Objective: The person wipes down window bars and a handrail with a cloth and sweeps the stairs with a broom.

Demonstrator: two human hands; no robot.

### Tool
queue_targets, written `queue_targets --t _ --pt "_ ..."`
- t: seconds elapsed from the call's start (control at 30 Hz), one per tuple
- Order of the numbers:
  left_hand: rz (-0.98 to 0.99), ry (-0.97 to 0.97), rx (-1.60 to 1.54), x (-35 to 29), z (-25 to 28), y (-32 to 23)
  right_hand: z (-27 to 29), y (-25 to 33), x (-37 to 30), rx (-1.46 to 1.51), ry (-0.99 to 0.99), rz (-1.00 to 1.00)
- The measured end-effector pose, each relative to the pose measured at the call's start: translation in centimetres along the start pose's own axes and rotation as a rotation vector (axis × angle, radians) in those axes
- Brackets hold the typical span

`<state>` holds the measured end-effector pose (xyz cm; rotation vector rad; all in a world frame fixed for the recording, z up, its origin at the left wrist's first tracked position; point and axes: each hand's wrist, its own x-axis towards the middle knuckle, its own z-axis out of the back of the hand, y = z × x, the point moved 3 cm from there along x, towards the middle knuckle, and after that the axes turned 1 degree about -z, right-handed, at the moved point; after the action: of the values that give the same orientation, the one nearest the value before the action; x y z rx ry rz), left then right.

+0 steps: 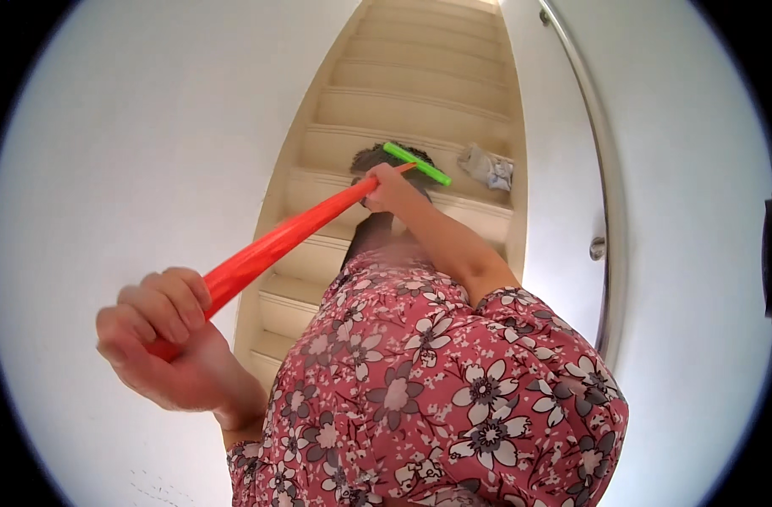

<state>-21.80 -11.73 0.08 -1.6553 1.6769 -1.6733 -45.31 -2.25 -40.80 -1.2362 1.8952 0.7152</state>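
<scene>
On a narrow cream staircase (403, 110), seen from above, a person holds a broom whose long axis runs from lower left near the camera to upper right, down toward the steps. Its red handle (276, 241) slants away from the left hand (162, 334), which is wrapped tight around the upper end, fingers curled over it. The right hand (390, 190) is closed around the handle lower down, close to the head. The green broom head (415, 163) lies crosswise to the handle, angled from upper left to lower right, with dark bristles (373, 156) pressed against a step in the middle of the flight. Just to the right on the same step, apart from the head, lies a crumpled grey cloth (487, 167). Plain white walls (115, 152) close in on both sides, and a metal handrail (605, 203) curves along the right wall on a round bracket. A pink floral garment (436, 380) fills the lower middle.
</scene>
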Motion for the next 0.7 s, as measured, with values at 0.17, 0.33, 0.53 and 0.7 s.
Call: queue_targets --t 0.17,0.33,0.53,0.7 --pt "-0.048 0.032 -0.243 -0.6 1.9 -1.5 -4.5 2.6 -3.4 -0.081 0.011 0.258" --pt "-0.061 -0.002 -0.34 -1.3 4.3 -3.4 -9.6 2.5 -7.8 -0.127 -0.047 0.458" --pt "-0.228 0.27 -0.48 0.0 4.1 -5.7 -13.3 1.9 -10.0 -0.028 0.161 0.445" --pt "-0.424 0.676 -0.496 0.4 1.5 -7.6 -19.7 1.5 -11.7 0.192 0.422 0.292"
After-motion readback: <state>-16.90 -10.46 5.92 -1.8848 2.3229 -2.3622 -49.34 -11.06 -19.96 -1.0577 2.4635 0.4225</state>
